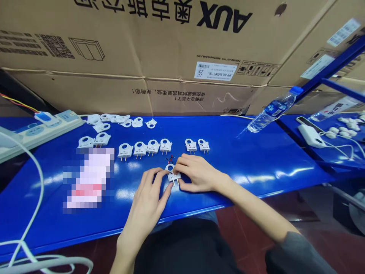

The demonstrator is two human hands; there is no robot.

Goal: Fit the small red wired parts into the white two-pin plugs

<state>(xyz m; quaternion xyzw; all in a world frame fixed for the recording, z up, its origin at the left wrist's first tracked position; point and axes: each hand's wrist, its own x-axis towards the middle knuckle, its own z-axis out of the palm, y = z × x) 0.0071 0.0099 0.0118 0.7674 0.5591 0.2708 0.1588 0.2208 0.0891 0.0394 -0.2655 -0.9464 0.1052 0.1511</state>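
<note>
Both my hands meet on one white two-pin plug [172, 175] with a ring handle, lying on the blue table [256, 160]. My left hand [148, 198] pinches its left side with thumb and fingers. My right hand [196, 173] is curled over its right side. A small red-and-black part [171, 158] lies just behind the plug. A row of similar white plugs [145, 148] stands further back, and a pair of plugs [197, 145] sits to the right of that row.
Loose white plug shells [119, 120] lie at the back left near a power strip [37, 127]. A water bottle [270, 110] lies on its side at the right. Large cardboard boxes [159, 49] wall the back. White cables [28, 213] hang at the left.
</note>
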